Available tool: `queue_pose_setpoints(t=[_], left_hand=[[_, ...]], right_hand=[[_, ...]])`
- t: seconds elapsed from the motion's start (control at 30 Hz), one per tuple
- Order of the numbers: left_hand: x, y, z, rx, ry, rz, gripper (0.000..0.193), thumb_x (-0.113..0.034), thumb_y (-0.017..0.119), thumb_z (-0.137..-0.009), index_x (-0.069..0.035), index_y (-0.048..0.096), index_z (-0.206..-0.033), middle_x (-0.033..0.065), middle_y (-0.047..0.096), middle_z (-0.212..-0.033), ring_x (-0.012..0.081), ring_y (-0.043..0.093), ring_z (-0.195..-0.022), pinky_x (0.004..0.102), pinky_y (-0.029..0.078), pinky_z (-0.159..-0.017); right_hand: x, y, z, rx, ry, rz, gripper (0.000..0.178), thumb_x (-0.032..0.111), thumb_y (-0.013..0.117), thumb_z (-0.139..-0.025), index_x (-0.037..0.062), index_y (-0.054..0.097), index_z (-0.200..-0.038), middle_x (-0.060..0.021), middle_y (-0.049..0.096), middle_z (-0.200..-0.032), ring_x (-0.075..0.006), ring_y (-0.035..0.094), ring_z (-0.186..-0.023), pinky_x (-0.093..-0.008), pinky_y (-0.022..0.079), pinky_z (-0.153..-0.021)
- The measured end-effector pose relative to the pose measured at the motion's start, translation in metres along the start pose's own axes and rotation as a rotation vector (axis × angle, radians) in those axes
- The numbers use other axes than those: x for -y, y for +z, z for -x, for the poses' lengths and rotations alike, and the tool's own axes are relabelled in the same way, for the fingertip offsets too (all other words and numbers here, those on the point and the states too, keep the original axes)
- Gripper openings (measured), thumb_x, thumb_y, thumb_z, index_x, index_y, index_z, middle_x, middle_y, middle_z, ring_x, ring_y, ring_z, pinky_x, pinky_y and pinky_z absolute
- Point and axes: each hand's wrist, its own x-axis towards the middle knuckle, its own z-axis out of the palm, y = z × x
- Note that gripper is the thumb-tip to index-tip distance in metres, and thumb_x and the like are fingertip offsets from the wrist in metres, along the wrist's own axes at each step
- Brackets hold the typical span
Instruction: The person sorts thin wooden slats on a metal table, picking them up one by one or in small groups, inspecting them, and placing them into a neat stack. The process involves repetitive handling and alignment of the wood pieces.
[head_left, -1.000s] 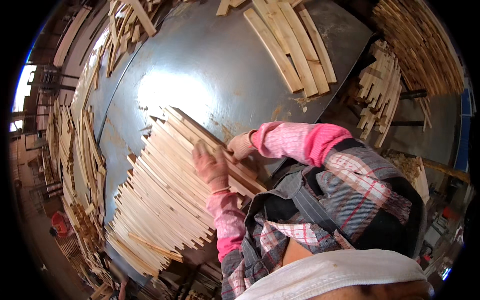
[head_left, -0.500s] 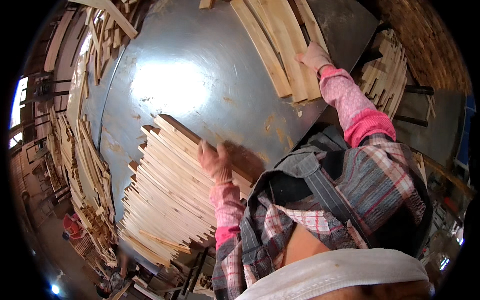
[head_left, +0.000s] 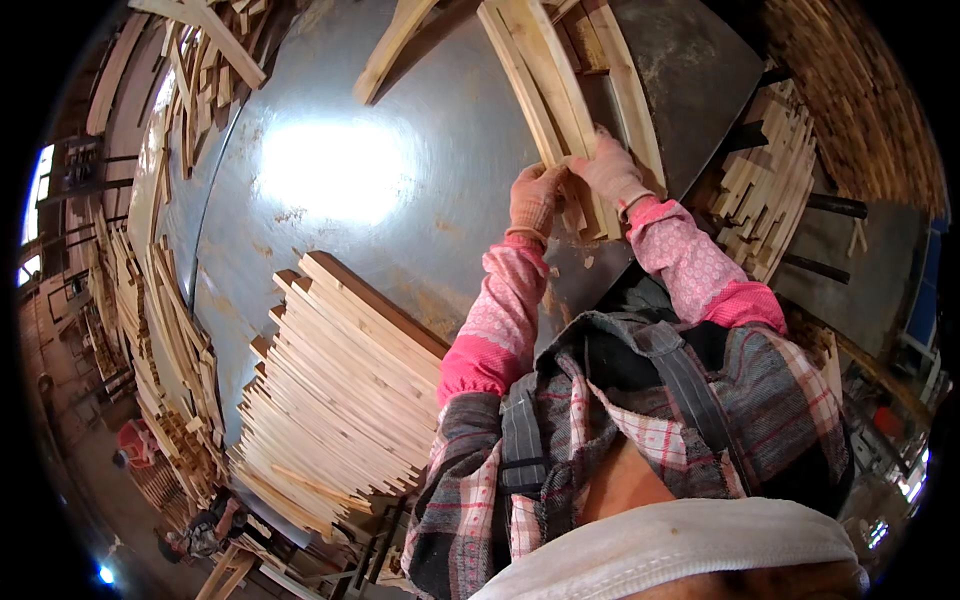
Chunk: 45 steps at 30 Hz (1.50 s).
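My left hand (head_left: 537, 203), in a pale work glove, is closed around the near end of a narrow wooden strip (head_left: 524, 85). Right beside it, my gloved right hand (head_left: 611, 172) grips a wider wooden board (head_left: 557, 75), which looks tilted on its edge. The two hands nearly touch. To the right of my right hand lies another long board (head_left: 633, 90) on the metal table (head_left: 330, 60). Lower left, a broad row of wooden strips (head_left: 340, 385) lies side by side, with neither hand on it.
One more board (head_left: 395, 50) lies at the table's far side. Loose offcuts (head_left: 215, 70) are heaped at the far left. A stack of strips (head_left: 765, 185) rests on dark bars to the right. Someone (head_left: 205, 530) is at the lower left.
My left hand has left the row of strips and come over beside my right hand. The boards there have shifted and tilted, and another board has come into view at the far side.
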Motion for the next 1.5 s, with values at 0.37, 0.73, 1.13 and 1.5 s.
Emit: queue_pose_setpoints(t=[0.37,0.73,1.13,1.5], left_hand=[[0.030,-0.069,0.079,0.008,-0.041,0.140,0.030,-0.011,0.064,-0.089,0.005,0.069,-0.114,0.0109,0.073,-0.094,0.0207,0.070,-0.081,0.0306,0.056,-0.073],[0.091,-0.140,0.187,-0.217,0.081,0.091,0.030,-0.014,0.066,-0.091,0.001,0.069,-0.118,0.0052,0.075,-0.102,0.0152,0.069,-0.092,0.0287,0.055,-0.082],[0.064,-0.155,0.231,-0.465,-0.080,-0.864,0.059,-0.035,0.071,-0.088,0.001,0.059,-0.134,0.0289,0.060,-0.128,0.0451,0.060,-0.121,0.0484,0.050,-0.101],[0.055,-0.162,0.190,-0.796,0.351,-1.167,0.078,-0.043,0.066,-0.089,0.004,0.046,-0.148,0.0266,0.042,-0.156,0.0452,0.035,-0.146,0.0515,0.026,-0.124]], right_hand=[[0.017,0.043,0.063,0.211,-0.026,-0.173,0.075,0.034,0.082,-0.081,0.0013,0.052,-0.142,-0.0212,0.066,-0.130,-0.0332,0.064,-0.122,-0.0397,0.049,-0.103],[0.061,0.142,0.149,0.614,-0.380,-0.128,0.064,0.035,0.077,-0.086,0.0038,0.057,-0.138,-0.0182,0.070,-0.122,-0.0289,0.067,-0.114,-0.0381,0.051,-0.101],[0.089,0.219,0.127,0.862,-0.353,0.107,0.045,0.029,0.066,-0.092,0.0017,0.065,-0.128,-0.0109,0.073,-0.099,-0.0184,0.066,-0.086,-0.0334,0.055,-0.079],[0.210,0.123,0.038,0.506,-0.776,0.627,0.041,0.021,0.063,-0.091,0.0010,0.065,-0.127,-0.0267,0.067,-0.126,-0.0411,0.066,-0.117,-0.0490,0.053,-0.100]])
